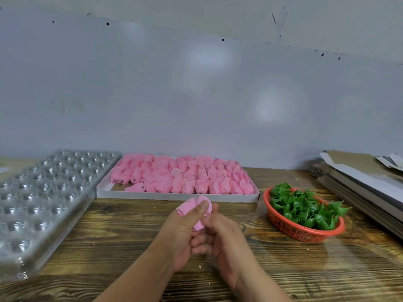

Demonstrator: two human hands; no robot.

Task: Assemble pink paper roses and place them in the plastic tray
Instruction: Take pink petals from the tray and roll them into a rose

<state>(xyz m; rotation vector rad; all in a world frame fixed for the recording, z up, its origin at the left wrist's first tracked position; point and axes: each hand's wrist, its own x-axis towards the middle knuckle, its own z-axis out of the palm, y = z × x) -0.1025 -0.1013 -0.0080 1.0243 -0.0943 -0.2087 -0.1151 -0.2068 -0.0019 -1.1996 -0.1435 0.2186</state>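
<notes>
Two bare hands meet over the near middle of the wooden table [113, 240], working one pink paper rose [194, 211] between them. The left hand [185, 234] has its thumb laid across the front of the bloom with fingers curled behind it, so it pinches the paper. The right hand [220, 238] has its fingers curled in against the rose's lower end, just touching the left hand's fingers; how exactly its fingertips grip is hidden and a little blurred. The rose is soft pink, made of thin rounded petals overlapping loosely, with a few layered edges showing at its left side. Its long axis runs from the near hands up and away, the open petal end pointing far and slightly left, the narrow base tucked down into the fingers.

At the near left lies the clear plastic tray [43, 205], its rows of round cups glinting, stretching toward the far wall. To the right, a red mesh basket [290, 228] holds spiky green leaf pieces [305, 208]. Farther back in the middle sits a shallow white box [174, 196] packed with rows of pink petal bundles [185, 175]. At the far right, flat cardboard sheets [357, 182] are stacked.
</notes>
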